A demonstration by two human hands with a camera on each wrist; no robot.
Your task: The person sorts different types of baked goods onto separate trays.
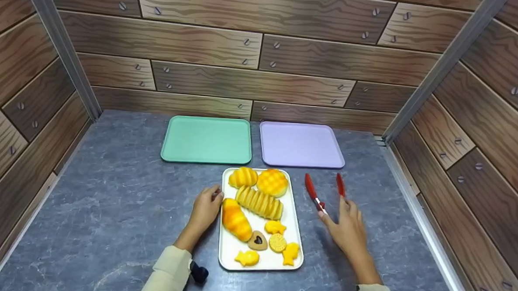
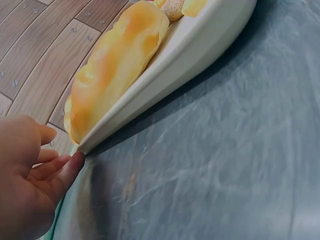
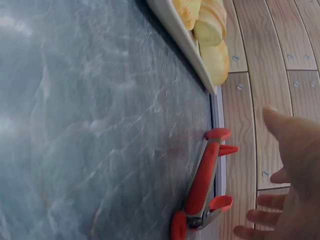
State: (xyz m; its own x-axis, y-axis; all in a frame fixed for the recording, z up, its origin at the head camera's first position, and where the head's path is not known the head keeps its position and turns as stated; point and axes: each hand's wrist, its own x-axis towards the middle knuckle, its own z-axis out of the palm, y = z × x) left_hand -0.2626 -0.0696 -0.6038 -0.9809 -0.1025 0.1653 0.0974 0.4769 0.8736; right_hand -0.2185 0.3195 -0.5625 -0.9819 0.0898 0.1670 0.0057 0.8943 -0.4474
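A white tray (image 1: 260,264) holds bread-shaped and biscuit-shaped pieces. Among them are a long golden roll (image 1: 237,221), a ridged loaf (image 1: 260,203), a round bun (image 1: 272,182), a striped croissant (image 1: 243,177) and a heart biscuit (image 1: 258,241). My left hand (image 1: 206,208) is at the tray's left side, a fingertip right at the rim beside the roll in the left wrist view. To the tray's right lie red tongs (image 1: 311,188) with metal parts, their arms spread. My right hand (image 1: 347,223) hovers at them, fingers apart and holding nothing; the right wrist view shows a gap.
Behind the white tray, a green tray (image 1: 206,140) and a lilac tray (image 1: 302,145) stand side by side. Fish-shaped biscuits (image 1: 248,258) and a round cracker (image 1: 277,242) lie on the white tray. Wood-patterned walls (image 1: 202,42) bound the grey marbled table (image 1: 120,209).
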